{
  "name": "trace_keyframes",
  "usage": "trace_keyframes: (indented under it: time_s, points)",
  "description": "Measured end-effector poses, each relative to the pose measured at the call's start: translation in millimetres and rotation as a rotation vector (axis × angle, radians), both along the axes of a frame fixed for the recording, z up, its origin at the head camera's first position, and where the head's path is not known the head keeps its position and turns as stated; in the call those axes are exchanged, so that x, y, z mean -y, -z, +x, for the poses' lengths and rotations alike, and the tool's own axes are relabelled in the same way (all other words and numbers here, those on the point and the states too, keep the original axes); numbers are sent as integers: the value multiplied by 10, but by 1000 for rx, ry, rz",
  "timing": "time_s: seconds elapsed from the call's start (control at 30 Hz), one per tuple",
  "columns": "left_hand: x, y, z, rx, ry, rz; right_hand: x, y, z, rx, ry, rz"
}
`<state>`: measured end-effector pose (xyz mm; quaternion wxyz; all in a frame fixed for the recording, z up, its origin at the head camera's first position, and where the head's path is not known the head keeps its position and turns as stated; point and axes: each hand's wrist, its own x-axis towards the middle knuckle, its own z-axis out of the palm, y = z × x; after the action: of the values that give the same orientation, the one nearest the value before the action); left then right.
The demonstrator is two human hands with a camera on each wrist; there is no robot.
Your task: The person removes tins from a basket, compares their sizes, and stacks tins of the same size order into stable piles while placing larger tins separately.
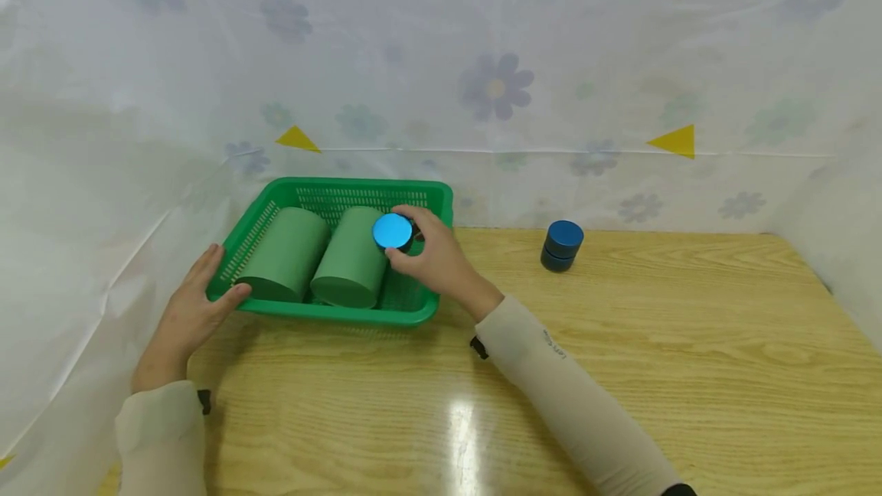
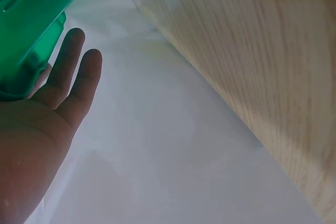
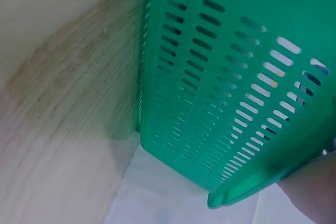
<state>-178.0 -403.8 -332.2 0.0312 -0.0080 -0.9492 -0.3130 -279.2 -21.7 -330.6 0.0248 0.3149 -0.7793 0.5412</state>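
A green plastic basket stands at the back left of the table, with two large green cylinders lying side by side in it. My left hand rests at its front left corner, thumb over the rim and fingers straight along the outside; the left wrist view shows two of those fingers extended below the green wall. Over the right part of the basket, my right hand pinches a small blue-topped canister between thumb and fingers. Whether this canister touches the cylinder beside it, I cannot tell.
A second small blue canister stands upright on the wooden table, right of the basket. White flowered sheeting hangs behind and at both sides. Two yellow triangles mark the back sheet.
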Motion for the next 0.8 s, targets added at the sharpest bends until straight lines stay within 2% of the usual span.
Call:
trace_keyframes:
  time_s: [0.5,0.8]
  points:
    - [15,14,-2,2,0,-5,-392,-111,48,92,47,-115]
    - [14,23,4,7,-4,-7,-802,-82,55,7,109,-133]
